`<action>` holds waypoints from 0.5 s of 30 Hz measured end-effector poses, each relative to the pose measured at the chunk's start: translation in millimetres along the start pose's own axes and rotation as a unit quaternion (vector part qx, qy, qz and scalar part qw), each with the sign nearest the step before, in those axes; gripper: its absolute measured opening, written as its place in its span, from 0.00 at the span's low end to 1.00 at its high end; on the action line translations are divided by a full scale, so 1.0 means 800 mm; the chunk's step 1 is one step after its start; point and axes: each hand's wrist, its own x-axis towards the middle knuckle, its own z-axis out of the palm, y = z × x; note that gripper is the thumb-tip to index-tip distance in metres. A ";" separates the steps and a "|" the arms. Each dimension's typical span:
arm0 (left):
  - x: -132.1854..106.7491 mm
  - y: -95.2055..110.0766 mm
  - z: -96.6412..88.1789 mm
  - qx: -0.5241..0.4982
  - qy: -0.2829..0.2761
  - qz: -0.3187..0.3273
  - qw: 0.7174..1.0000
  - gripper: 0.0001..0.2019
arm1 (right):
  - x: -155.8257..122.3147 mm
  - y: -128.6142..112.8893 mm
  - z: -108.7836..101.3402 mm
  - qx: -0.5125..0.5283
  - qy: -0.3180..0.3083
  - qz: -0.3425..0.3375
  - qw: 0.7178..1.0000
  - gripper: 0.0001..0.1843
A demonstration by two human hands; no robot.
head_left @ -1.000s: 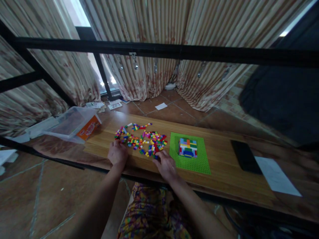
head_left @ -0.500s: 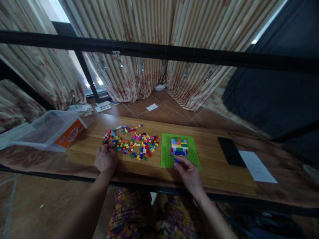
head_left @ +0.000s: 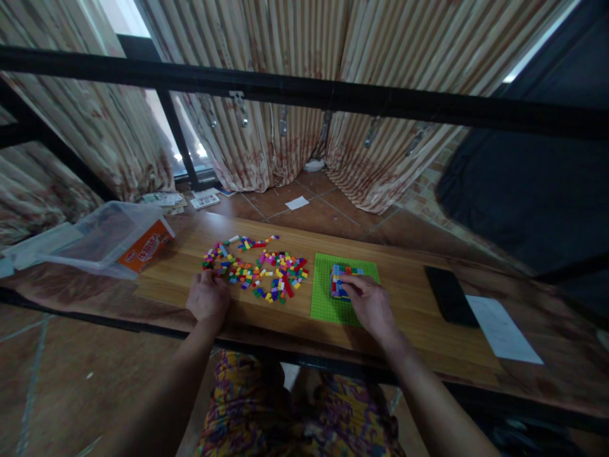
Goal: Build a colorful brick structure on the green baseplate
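Note:
My right hand is closed in a pinch at the left front of a small multicoloured brick build, partly covering it. The blue toy brick between its fingertips is mostly hidden against the build's top. The build stands on a green studded baseplate. My left hand rests at the near left edge of a spread of loose toy bricks on the wooden table. Its fingers are curled together, and I cannot make out what they hold.
To the left stands a clear plastic box with an orange label. At the right lie a black phone-like slab and a white sheet of paper. A black rail crosses beyond the wooden table, before striped curtains.
My right hand has moved from the near edge of the baseplate up onto the build with the blue toy brick. The left hand stays by the loose bricks. The view has shifted slightly.

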 end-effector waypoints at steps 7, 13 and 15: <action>0.001 -0.003 0.004 0.005 0.003 0.001 1.000 0.15 | 0.009 0.013 0.013 -0.063 -0.030 -0.052 0.996 0.11; 0.002 -0.003 0.005 0.004 0.001 0.002 1.000 0.15 | 0.016 0.014 0.013 -0.074 -0.026 -0.042 0.996 0.10; 0.002 -0.003 0.005 0.004 0.001 0.002 1.000 0.15 | 0.018 0.013 0.014 -0.074 -0.028 -0.042 0.996 0.10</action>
